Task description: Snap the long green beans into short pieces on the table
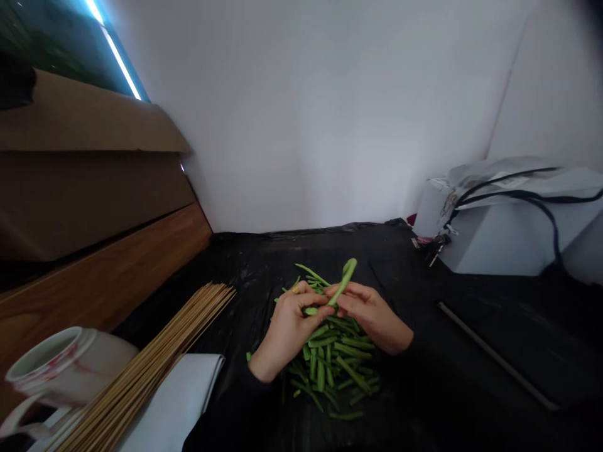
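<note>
A pale green bean [347, 277] is pinched between my two hands, its curled end pointing up and away. My left hand [289, 323], with a yellow ring on one finger, is closed around the bean's lower end; a short green piece shows by the thumb. My right hand [373, 314] grips the same bean from the right with thumb and fingers. Below and behind both hands lies a loose heap of green bean pieces [325, 364] on the black sheet [254, 270]. My hands hide part of the heap.
At left are a bundle of thin wooden sticks [169, 339], a white mug [70, 364] on its side or tilted, and a white folded sheet [176, 395]. A cardboard box [89, 188] stands behind them. Right: white box [499, 232] with black cables, dark flat object [518, 339].
</note>
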A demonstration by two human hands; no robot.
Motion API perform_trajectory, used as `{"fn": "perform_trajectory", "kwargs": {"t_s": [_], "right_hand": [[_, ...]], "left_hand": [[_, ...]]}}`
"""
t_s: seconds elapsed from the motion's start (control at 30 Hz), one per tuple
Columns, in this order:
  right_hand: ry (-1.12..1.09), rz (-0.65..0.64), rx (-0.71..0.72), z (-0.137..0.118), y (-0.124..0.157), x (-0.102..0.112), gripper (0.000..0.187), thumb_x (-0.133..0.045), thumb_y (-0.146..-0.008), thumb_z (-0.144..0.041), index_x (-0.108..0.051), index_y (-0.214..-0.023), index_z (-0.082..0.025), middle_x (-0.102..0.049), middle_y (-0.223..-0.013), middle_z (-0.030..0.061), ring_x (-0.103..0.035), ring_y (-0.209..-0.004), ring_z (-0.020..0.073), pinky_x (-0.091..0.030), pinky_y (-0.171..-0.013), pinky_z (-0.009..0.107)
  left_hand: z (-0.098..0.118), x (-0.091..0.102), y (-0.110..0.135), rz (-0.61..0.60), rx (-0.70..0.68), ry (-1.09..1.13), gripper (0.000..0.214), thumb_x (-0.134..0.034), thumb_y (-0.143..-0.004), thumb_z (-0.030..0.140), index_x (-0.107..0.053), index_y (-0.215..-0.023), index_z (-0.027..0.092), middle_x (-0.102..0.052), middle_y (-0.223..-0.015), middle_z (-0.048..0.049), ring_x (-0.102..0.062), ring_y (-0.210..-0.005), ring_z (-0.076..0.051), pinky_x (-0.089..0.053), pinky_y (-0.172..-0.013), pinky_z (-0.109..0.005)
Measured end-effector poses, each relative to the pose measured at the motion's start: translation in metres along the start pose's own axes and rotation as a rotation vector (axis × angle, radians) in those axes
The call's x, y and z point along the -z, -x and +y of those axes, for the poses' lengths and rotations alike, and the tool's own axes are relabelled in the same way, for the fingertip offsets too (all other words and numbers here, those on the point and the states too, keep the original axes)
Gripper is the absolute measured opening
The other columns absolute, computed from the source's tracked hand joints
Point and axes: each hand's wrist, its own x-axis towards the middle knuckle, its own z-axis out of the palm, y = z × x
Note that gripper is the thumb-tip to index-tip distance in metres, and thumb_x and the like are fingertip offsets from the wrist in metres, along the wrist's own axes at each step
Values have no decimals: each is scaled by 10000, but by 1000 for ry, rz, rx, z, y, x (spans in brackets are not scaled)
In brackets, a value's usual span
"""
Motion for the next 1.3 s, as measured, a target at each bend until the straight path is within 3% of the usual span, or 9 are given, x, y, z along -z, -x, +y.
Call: {"fn": "perform_trajectory", "kwargs": {"t_s": [0.13,0.27,0.53,0.8,0.97,1.03,1.13,1.3], "right_hand": [[-214,130,-39,-8,-1,0,181,-755,-751,-358,-721,-804,-187,-639,-906,33,-523,-755,133,-401,-657,273],[-330,160,-78,-11,-2,2,188,-791,-716,-325,-722,-789,-167,-627,-799,16,-529,-717,110,-403,-635,244],[-441,62,-151,0,-3,5,173,-797,-718,-280,-725,-814,-155,-655,-735,16,-574,-700,105,-426,-662,241],[-445,63,-135,0,-3,5,173,-789,-731,-286,-735,-830,-154,-669,-763,23,-560,-696,97,-416,-645,229],[-425,85,-119,2,-4,6,173,-793,-725,-289,-738,-816,-152,-655,-739,17,-551,-686,94,-412,-635,220],[-415,78,-120,1,-4,6,165,-786,-734,-287,-738,-820,-155,-650,-733,15,-549,-686,95,-413,-629,217],[-409,74,-118,0,-4,7,154,-779,-740,-282,-737,-817,-156,-645,-730,15,-547,-687,96,-418,-626,215],[-423,85,-116,-2,-5,10,163,-787,-729,-279,-732,-817,-154,-633,-717,12,-547,-672,92,-426,-619,210]], "left_hand": [[1,0,1,33,-14,-125,37,-685,-799,201,-701,-797,168,-549,-750,-14,-540,-732,-156,-390,-657,-256],[2,0,1,89,-26,-126,45,-642,-831,183,-649,-794,158,-538,-777,-18,-523,-746,-153,-385,-663,-254],[12,3,-2,153,-26,167,102,-676,-816,248,-667,-779,154,-512,-732,2,-484,-682,-126,-372,-608,-226],[5,1,-4,284,56,270,151,-598,-864,254,-696,-805,156,-578,-781,-24,-532,-759,-146,-404,-712,-252],[-2,0,-4,394,244,564,251,-545,-904,400,-650,-875,174,-471,-610,43,-444,-568,-91,-359,-549,-195],[-4,1,-5,446,264,749,262,-593,-869,430,-628,-844,171,-543,-694,26,-517,-645,-93,-421,-616,-192],[-4,4,-9,499,260,1012,257,-666,-815,415,-593,-815,169,-628,-838,-11,-616,-800,-137,-500,-803,-287],[-8,16,-13,600,345,1204,201,-696,-800,321,-579,-807,158,-601,-745,12,-609,-701,-108,-545,-764,-301]]}}
